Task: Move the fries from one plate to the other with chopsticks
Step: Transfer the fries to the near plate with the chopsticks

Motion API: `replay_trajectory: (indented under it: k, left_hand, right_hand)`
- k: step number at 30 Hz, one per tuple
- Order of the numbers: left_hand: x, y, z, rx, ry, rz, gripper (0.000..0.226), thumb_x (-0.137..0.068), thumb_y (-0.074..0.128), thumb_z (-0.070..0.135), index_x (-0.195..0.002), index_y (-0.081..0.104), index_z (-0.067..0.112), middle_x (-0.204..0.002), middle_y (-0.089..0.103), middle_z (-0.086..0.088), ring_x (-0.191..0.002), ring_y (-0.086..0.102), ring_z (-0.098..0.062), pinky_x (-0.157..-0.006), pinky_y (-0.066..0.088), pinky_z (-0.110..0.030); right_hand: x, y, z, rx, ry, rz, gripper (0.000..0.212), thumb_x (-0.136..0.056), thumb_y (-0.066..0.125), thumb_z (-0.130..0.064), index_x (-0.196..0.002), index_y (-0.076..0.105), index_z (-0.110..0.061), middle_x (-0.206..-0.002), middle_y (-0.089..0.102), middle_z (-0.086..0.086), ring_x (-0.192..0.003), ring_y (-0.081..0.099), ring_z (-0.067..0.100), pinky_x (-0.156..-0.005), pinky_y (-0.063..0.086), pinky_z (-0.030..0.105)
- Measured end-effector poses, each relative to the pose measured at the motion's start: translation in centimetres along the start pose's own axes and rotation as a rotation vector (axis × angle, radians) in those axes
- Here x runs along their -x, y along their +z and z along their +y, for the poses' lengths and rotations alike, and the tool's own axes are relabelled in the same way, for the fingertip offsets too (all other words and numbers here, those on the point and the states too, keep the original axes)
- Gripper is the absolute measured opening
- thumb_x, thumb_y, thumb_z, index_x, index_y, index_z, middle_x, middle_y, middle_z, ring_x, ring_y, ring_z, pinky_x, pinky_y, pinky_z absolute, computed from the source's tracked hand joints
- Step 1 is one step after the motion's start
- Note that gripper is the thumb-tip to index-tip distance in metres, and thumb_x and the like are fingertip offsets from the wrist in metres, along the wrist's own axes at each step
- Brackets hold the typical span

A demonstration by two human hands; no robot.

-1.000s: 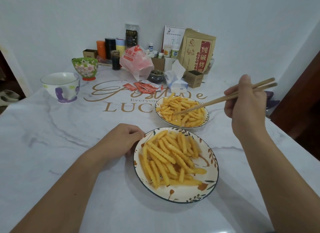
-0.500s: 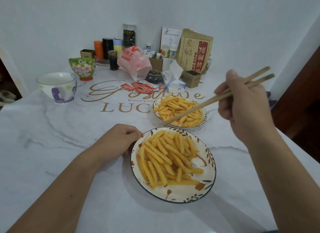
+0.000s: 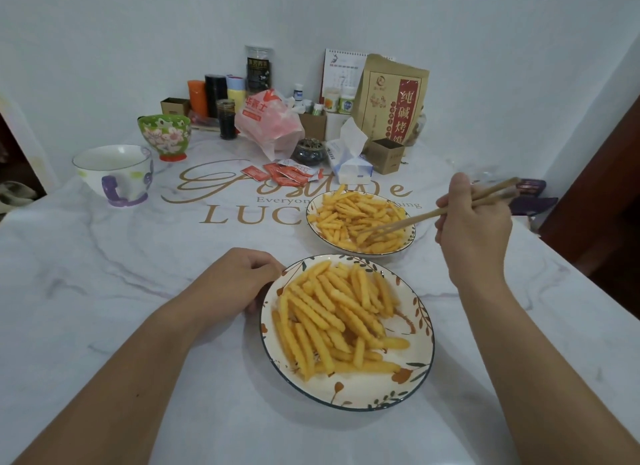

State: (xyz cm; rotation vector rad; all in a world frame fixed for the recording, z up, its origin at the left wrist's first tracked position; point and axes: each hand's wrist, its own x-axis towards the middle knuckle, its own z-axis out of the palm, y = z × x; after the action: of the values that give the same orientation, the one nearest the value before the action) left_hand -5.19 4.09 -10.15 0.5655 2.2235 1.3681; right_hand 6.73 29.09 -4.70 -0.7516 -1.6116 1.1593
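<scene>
Two leaf-patterned plates hold crinkle-cut fries. The near plate (image 3: pixel 377 393) sits in front of me with a heap of fries (image 3: pixel 332 312). The far plate (image 3: pixel 408 244) lies behind it, covered in smaller fries (image 3: pixel 349 211). My right hand (image 3: pixel 474 229) grips a pair of wooden chopsticks (image 3: pixel 422 217) whose tips dip into the fries at the near right of the far plate. My left hand (image 3: pixel 239 277) rests curled on the table, fingers against the near plate's left rim.
A white and purple cup (image 3: pixel 114 173) and a green floral bowl (image 3: pixel 165 135) stand at the left. Ketchup sachets (image 3: pixel 287 172), a tissue pack (image 3: pixel 349 161), a small brown box (image 3: pixel 385 154), jars, bottles and a brown paper bag (image 3: pixel 391 97) crowd the back. The table's right edge drops off near my right arm.
My right hand has dropped lower and the chopstick tips have sunk into the near right part of the far plate's fries. My left hand stays by the near plate.
</scene>
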Motion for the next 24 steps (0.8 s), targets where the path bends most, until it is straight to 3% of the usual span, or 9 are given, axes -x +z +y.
replay_trajectory:
  k: [5, 9, 13, 16, 24]
  left_hand:
    - [-0.1, 0.2, -0.1, 0.031, -0.017, 0.001, 0.032, -0.102, 0.056, 0.018, -0.087, 0.084, 0.022, -0.068, 0.072, -0.001, -0.063, 0.056, -0.02, -0.062, 0.044, -0.035]
    - [-0.2, 0.3, -0.3, 0.031, -0.009, 0.009, 0.032, -0.102, 0.056, 0.018, -0.086, 0.084, 0.021, -0.063, 0.067, 0.0, -0.058, 0.053, -0.017, -0.058, 0.041, -0.031]
    - [-0.2, 0.2, -0.3, 0.03, -0.015, 0.01, 0.032, -0.102, 0.056, 0.018, -0.086, 0.084, 0.021, -0.064, 0.068, -0.003, -0.057, 0.053, -0.017, -0.057, 0.041, -0.031]
    - [-0.2, 0.1, -0.3, 0.026, -0.01, -0.007, 0.032, -0.102, 0.056, 0.019, -0.087, 0.084, 0.023, -0.079, 0.076, -0.013, -0.064, 0.058, -0.024, -0.064, 0.045, -0.039]
    - [-0.1, 0.2, -0.2, 0.021, -0.013, -0.003, 0.033, -0.102, 0.055, 0.018, -0.087, 0.084, 0.022, -0.072, 0.074, -0.007, -0.063, 0.057, -0.023, -0.062, 0.045, -0.036]
  right_hand:
    - [0.9, 0.8, 0.0, 0.018, -0.02, 0.022, 0.045, -0.105, 0.049, -0.044, -0.077, 0.067, -0.015, -0.066, 0.064, 0.0, -0.058, 0.062, 0.014, -0.063, 0.056, 0.038]
    - [1.1, 1.1, 0.3, -0.002, -0.017, 0.032, 0.046, -0.106, 0.043, -0.04, -0.073, 0.065, -0.017, -0.063, 0.062, 0.002, -0.06, 0.061, 0.017, -0.065, 0.054, 0.041]
    - [1.1, 0.8, 0.3, -0.066, -0.034, 0.071, 0.042, -0.104, 0.043, -0.032, -0.073, 0.064, -0.013, -0.064, 0.06, 0.005, -0.056, 0.057, 0.012, -0.057, 0.048, 0.032]
    - [0.5, 0.2, 0.0, -0.165, -0.019, 0.115, 0.041, -0.102, 0.044, -0.031, -0.07, 0.063, -0.013, -0.063, 0.057, 0.005, -0.057, 0.055, 0.015, -0.054, 0.044, 0.03]
    - [-1.0, -0.3, -1.4, -0.388, 0.068, 0.137, 0.042, -0.103, 0.046, -0.022, -0.064, 0.056, -0.01, -0.049, 0.047, -0.006, -0.044, 0.041, 0.008, -0.043, 0.032, 0.021]
